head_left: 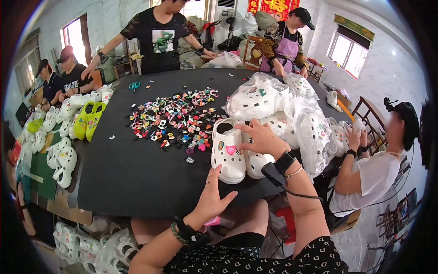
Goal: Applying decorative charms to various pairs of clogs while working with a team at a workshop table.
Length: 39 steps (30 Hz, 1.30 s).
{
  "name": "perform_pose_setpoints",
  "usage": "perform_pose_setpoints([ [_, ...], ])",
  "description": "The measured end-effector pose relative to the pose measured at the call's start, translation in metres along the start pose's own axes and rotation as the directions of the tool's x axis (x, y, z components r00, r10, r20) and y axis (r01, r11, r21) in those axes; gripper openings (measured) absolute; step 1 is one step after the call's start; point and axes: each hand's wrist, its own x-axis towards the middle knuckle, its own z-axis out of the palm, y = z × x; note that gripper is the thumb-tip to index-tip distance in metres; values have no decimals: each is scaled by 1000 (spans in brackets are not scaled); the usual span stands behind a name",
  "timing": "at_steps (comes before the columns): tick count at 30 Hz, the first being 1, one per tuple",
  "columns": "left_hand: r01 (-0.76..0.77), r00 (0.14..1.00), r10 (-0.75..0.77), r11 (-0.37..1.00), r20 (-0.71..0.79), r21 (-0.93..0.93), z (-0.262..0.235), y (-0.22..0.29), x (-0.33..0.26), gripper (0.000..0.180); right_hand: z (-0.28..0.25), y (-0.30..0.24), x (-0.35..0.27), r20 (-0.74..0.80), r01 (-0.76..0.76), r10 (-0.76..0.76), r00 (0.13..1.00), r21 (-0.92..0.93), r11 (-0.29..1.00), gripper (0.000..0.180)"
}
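The clog [228, 160] is white, the table [137, 182] black

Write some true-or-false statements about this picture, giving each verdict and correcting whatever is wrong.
1. The right hand is at a white clog bearing a pink charm. True.
2. The left hand is in the pile of charms. False: the left hand is at the white clog's toe.
3. A multicoloured pile of charms lies on the black table. True.
4. The yellow-green clogs are right of the pile. False: the yellow-green clogs are left of it.
5. The person in a purple apron wears a dark cap. True.
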Motion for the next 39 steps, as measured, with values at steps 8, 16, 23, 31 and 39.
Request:
perform_pose_setpoints([
  [8,9,1000,-9,996,-1,-90,-12,-3,-6,93,11,6,6,-67,122,-107,992,299,946,40],
  [16,-44,982,61,994,-181,97,-76,26,-44,85,-33,-97,-14,-194,336,-284,939,349,875,29],
  [23,120,905,-7,963,-425,240,-143,35,-101,80,-23,-189,35,-242,772,-742,626,329,544,22],
  [31,446,850,-296,844,-436,298,-176,5,-141,67,80,-234,71,-214,752,-742,635,388,532,36],
  [39,223,865,230,620,-446,752,-213,16,-103,58,52,-164,15,-469,436,-200,860,474,765,47],
])
